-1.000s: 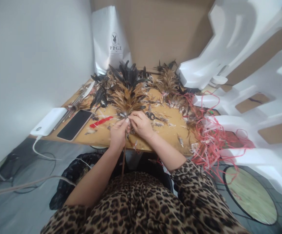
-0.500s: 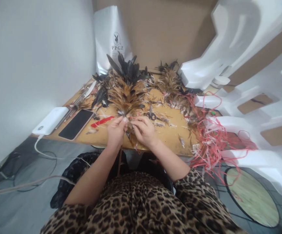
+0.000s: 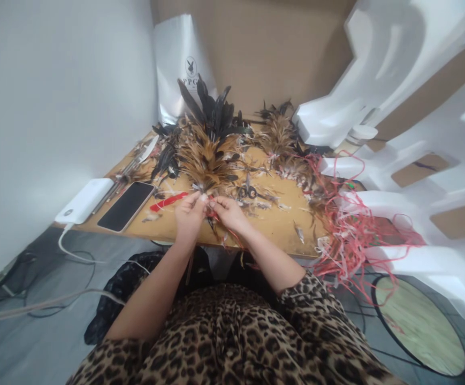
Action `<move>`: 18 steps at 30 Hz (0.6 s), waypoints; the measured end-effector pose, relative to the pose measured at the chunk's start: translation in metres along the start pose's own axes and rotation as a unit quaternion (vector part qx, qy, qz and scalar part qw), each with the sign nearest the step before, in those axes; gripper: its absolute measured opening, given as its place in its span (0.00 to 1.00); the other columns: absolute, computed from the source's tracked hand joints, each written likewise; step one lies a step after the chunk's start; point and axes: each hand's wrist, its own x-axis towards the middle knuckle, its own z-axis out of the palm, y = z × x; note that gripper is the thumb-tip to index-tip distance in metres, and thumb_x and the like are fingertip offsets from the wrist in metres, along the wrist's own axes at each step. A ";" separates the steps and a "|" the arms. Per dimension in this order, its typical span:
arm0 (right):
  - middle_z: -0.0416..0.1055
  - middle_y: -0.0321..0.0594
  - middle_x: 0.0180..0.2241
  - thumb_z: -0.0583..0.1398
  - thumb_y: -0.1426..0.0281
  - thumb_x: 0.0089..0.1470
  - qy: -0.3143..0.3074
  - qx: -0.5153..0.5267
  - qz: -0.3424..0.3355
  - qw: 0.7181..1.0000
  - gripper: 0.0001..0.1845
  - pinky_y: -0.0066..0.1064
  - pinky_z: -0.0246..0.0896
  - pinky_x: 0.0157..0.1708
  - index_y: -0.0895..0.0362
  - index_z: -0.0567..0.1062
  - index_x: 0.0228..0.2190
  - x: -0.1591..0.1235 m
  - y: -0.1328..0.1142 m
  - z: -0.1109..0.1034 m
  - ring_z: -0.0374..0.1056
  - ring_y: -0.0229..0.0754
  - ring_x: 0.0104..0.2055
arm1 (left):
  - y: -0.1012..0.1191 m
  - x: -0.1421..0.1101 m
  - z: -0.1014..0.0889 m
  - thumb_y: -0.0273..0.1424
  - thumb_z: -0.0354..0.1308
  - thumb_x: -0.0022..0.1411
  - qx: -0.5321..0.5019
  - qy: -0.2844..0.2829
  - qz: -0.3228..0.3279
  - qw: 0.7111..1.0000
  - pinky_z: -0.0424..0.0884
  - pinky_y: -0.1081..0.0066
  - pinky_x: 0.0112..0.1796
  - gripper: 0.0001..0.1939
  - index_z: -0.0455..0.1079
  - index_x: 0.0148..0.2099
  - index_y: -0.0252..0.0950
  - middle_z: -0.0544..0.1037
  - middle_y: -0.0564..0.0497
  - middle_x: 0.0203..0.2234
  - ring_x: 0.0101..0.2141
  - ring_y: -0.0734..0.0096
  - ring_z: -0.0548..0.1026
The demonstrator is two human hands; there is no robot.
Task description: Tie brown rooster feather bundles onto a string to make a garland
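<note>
A feather duster head (image 3: 208, 152), black feathers at the top and brown ones below, stands out beyond my fingers. My left hand (image 3: 191, 213) is closed in a pinch round its base, where white quill ends show. Close beside it, my right hand (image 3: 229, 213) pinches a red string (image 3: 213, 213) at the same base. The string trails down past the table's front edge. A thin stick (image 3: 190, 264) below my left hand runs towards my lap; whether it joins the feathers is hidden by the hand.
Scissors (image 3: 249, 192) lie right of the feathers. A red strip (image 3: 170, 201), a phone (image 3: 126, 206) and a white power bank (image 3: 84, 201) with a cable lie left. Tangled red strings (image 3: 348, 230) hang over white foam (image 3: 412, 262) at right. Another feather bunch (image 3: 277, 133) and a silver bag (image 3: 176, 64) stand behind.
My right hand has moved slightly left, closer to my left hand, with its fingers drawn together. More red string shows beneath it. The feather tops have shifted up a little.
</note>
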 end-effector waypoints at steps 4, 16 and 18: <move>0.66 0.31 0.20 0.62 0.63 0.44 0.021 0.200 0.067 0.977 0.12 0.25 0.61 0.24 0.57 0.66 0.26 -0.002 -0.004 0.003 0.63 0.32 0.21 | -0.003 0.004 -0.005 0.38 0.67 0.44 0.038 0.004 0.012 0.999 0.61 0.77 0.21 0.20 0.72 0.38 0.31 0.73 0.54 0.21 0.19 0.81 0.65; 0.65 0.33 0.21 0.58 0.62 0.50 0.043 -0.054 -0.077 0.995 0.12 0.24 0.50 0.25 0.59 0.73 0.27 -0.020 -0.019 0.011 0.55 0.31 0.23 | -0.007 0.012 -0.021 0.35 0.60 0.54 0.195 -0.027 0.130 0.972 0.70 0.70 0.34 0.12 0.74 0.37 0.31 0.77 0.49 0.26 0.29 0.69 0.74; 0.66 0.34 0.22 0.56 0.63 0.53 0.051 -0.146 -0.102 0.983 0.12 0.25 0.51 0.26 0.59 0.74 0.28 -0.023 -0.021 0.012 0.57 0.32 0.24 | -0.007 0.012 -0.023 0.35 0.57 0.57 0.246 -0.038 0.160 0.955 0.70 0.68 0.37 0.12 0.75 0.37 0.32 0.77 0.49 0.27 0.30 0.67 0.74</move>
